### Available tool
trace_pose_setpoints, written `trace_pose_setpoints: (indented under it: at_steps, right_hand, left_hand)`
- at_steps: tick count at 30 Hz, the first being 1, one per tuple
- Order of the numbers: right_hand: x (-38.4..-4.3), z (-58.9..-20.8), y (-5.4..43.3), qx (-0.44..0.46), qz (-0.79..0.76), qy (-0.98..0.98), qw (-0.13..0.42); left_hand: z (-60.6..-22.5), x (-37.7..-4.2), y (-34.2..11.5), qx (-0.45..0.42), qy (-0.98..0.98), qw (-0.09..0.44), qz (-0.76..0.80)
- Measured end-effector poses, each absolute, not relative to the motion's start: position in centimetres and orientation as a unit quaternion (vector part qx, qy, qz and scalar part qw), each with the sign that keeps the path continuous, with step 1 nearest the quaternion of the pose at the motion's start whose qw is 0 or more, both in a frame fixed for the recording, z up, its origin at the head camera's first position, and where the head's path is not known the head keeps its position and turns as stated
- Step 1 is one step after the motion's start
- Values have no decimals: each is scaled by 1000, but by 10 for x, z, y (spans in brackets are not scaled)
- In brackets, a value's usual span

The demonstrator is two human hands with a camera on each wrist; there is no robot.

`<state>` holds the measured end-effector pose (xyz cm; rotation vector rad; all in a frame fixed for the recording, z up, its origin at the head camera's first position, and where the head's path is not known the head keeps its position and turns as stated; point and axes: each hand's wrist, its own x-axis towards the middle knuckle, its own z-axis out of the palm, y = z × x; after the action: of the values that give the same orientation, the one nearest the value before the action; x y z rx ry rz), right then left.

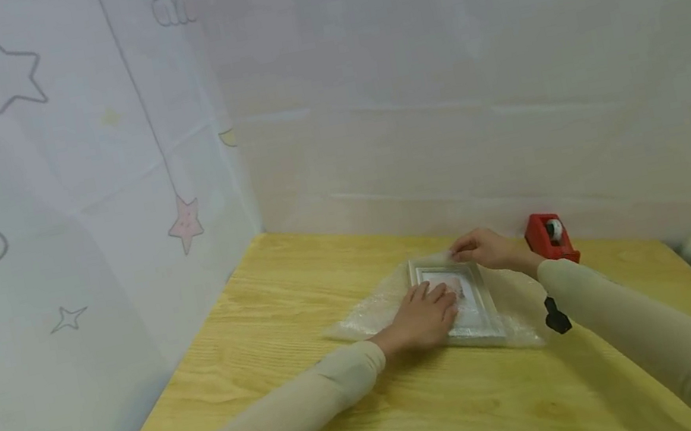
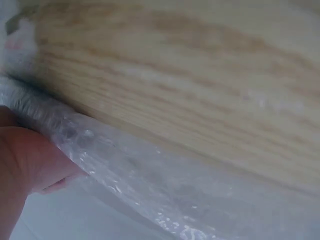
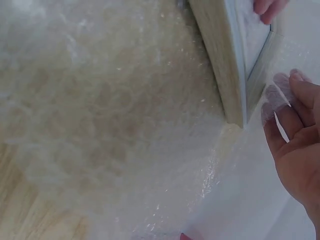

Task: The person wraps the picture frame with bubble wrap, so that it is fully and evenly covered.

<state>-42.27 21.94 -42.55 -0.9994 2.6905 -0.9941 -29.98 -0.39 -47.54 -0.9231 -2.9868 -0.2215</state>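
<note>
A pale picture frame (image 1: 489, 302) lies face up on a sheet of clear bubble wrap (image 1: 370, 315). My left hand (image 1: 422, 319) rests on its front with the fingers spread, covering part of the picture. At the far edge of the frame, my right hand (image 1: 489, 249) pinches the bubble wrap. The right wrist view shows the right hand's fingertips behind the clear film, with the thumb against them, close to one corner of the picture frame (image 3: 215, 55). In the left wrist view, part of the left hand (image 2: 30, 160) appears beside the wrap's edge (image 2: 125, 165).
A red tape dispenser (image 1: 539, 235) stands on the wooden table (image 1: 254, 324), just beyond the right forearm. Printed cloth hangs (image 1: 432, 77) behind the table and along both sides.
</note>
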Motion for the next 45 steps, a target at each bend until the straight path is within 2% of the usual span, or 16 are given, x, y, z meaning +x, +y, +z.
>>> trace_pose_setpoints:
  at_steps: [7,9,16,28,36,45]
  right_hand:
    - [-416,-432,222,-317,-315,893,54]
    - [-414,-435,221,-323,-309,893,42]
    - [-402,-446,214,-359,-301,883,-8]
    - [-396,-464,207,-351,-261,898,-56]
    - [-393,-468,205,-338,-250,906,-55]
    - [-388,-463,202,-342,-214,913,-65]
  left_hand:
    - [-498,-308,4,-171,-954,128,-212]
    - [-498,-311,3,-155,-945,141,-251]
    - [-486,-323,-7,-128,-960,91,-233]
    - [-474,-344,-14,-238,-965,-11,-111]
    - [-470,-351,-11,-280,-959,2,-51]
    - [-468,-360,-4,-284,-958,-15,-25]
